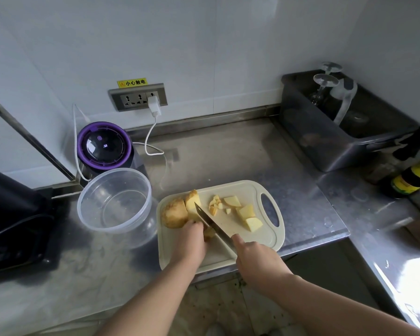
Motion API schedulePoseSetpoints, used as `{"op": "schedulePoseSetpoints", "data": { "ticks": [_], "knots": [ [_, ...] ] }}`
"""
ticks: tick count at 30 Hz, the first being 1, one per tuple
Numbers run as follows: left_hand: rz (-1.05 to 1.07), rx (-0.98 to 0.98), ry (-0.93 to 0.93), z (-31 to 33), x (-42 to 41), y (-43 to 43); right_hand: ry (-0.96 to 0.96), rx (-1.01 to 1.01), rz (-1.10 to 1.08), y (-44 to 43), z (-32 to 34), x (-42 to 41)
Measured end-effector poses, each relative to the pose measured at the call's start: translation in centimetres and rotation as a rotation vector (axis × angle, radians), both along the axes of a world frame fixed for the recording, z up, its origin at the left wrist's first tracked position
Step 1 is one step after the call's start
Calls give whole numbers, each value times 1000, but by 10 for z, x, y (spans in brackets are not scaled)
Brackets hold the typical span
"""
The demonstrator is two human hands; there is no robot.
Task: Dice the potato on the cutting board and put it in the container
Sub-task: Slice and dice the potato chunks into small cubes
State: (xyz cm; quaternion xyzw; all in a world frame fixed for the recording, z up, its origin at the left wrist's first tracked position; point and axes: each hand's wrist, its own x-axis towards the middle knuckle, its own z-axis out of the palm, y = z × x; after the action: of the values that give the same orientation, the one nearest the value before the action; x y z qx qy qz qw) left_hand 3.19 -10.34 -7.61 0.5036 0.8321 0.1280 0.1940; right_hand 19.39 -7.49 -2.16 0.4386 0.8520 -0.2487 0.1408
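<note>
From the head camera, a brushed steel counter (228,151) runs into a corner under plain pale wall panels (204,44), and its surface looks smeared and watermarked. The pale cutting board (250,190) lies at the counter's near edge. On the board's 9 o'clock side sits the potato (176,213), partly cut. The left hand (192,241) presses curled fingers onto its near end. The right hand (255,258) is closed round the handle of the knife (211,221), whose blade lies against the potato. Loose cut pieces (245,212) lie toward 3 o'clock on the board. At 9 o'clock, just beside the board, stands the clear round container (136,229). A purple-ringed device (104,146) stands at 10 o'clock below a wall socket (137,97). A grey bin (337,141) is at 2 o'clock.
</note>
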Motion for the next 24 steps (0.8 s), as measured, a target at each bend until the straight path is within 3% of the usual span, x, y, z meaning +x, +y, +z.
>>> {"op": "schedulePoseSetpoints", "data": {
  "ticks": [24],
  "knots": [
    [50,60,-31,1,-2,-9,-57,25,34,-22,21,5]
  ]
}}
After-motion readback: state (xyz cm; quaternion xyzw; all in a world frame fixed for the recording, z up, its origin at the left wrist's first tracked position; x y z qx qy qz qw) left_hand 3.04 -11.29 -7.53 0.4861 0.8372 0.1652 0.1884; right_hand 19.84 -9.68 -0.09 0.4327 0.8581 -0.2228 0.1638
